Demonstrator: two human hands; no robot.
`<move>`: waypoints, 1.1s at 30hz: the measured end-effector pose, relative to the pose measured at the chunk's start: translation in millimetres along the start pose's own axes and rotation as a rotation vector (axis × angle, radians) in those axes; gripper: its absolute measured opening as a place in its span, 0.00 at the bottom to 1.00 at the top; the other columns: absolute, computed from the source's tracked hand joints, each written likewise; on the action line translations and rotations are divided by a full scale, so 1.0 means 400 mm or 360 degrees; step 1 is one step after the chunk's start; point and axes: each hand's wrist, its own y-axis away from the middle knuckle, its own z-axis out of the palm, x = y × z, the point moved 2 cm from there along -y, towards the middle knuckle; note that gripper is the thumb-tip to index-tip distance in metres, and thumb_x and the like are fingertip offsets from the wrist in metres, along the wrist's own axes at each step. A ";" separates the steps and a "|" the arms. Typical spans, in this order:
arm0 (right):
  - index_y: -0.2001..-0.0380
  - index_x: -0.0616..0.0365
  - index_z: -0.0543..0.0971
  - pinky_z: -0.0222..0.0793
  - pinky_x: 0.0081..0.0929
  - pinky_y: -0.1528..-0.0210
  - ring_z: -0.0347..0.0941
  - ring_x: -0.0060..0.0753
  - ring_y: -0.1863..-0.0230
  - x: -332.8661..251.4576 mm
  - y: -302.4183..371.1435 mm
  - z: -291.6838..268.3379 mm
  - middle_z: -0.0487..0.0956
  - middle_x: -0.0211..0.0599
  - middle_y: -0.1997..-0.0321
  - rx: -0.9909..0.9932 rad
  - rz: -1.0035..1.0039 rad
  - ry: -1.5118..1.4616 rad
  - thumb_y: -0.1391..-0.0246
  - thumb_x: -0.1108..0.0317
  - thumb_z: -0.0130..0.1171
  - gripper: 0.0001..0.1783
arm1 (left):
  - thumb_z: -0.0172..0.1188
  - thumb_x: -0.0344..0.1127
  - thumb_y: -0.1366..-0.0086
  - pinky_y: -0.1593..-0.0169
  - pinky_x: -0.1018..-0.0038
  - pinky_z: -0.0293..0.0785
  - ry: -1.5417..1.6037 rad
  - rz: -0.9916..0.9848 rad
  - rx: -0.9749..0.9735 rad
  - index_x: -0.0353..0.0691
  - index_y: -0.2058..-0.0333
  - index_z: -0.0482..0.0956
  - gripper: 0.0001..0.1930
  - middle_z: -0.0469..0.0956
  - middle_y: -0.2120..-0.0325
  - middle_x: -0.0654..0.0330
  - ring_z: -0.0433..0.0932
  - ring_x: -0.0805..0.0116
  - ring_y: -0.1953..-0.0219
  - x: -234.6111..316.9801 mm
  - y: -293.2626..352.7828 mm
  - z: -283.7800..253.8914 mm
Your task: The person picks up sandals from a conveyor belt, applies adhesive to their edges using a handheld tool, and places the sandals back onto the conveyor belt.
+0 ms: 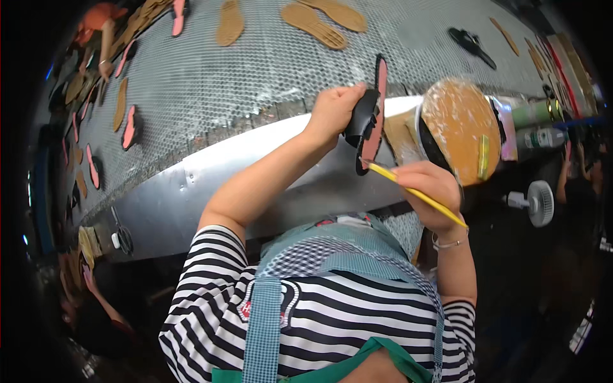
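My left hand [335, 110] is closed around a sandal's black upper [363, 118]. The sandal is turned on its side, so its pink sole face [377, 131] points to the right. Between the fingers of my right hand [433, 195] is a slim yellow-handled brush [440, 206]. Its tip is at the near end of the pink sole, touching or almost touching it; the bristles are too small to make out.
A mesh-topped conveyor [268, 76] carries tan soles [313, 25], pink-faced sandals [129, 127] and a black sandal [471, 45]. A metal ledge [211, 182] runs along its near side. To the right stand a round tan-topped container [456, 127], bottles [543, 137] and a white fan [539, 203]. Other people work at both sides.
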 end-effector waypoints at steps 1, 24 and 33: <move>0.67 0.61 0.78 0.72 0.26 0.69 0.76 0.39 0.71 -0.005 0.014 -0.009 0.79 0.43 0.68 0.0095 0.0162 -0.0061 0.57 0.81 0.60 0.10 | 0.52 0.43 0.34 0.76 0.78 0.64 0.0042 0.0000 0.0047 0.35 0.78 0.78 0.19 0.75 0.82 0.64 0.69 0.77 0.81 -0.009 -0.013 -0.017; 0.43 0.57 0.61 0.74 0.29 0.61 0.75 0.33 0.65 0.227 0.205 0.213 0.74 0.42 0.60 0.0868 0.1513 -0.1925 0.41 0.72 0.48 0.23 | 0.43 0.42 0.34 0.49 0.60 0.63 -0.1489 0.0835 0.1891 0.31 0.59 0.74 0.19 0.75 0.60 0.43 0.71 0.47 0.55 0.123 -0.115 -0.974; 0.43 0.59 0.60 0.72 0.33 0.54 0.75 0.38 0.59 0.269 0.194 0.247 0.73 0.46 0.54 0.0734 0.1353 -0.1884 0.39 0.73 0.44 0.21 | 0.60 0.33 0.45 0.43 0.57 0.60 -0.1857 0.1603 0.0559 0.38 0.57 0.72 0.16 0.69 0.52 0.50 0.65 0.48 0.45 -0.050 -0.025 -0.307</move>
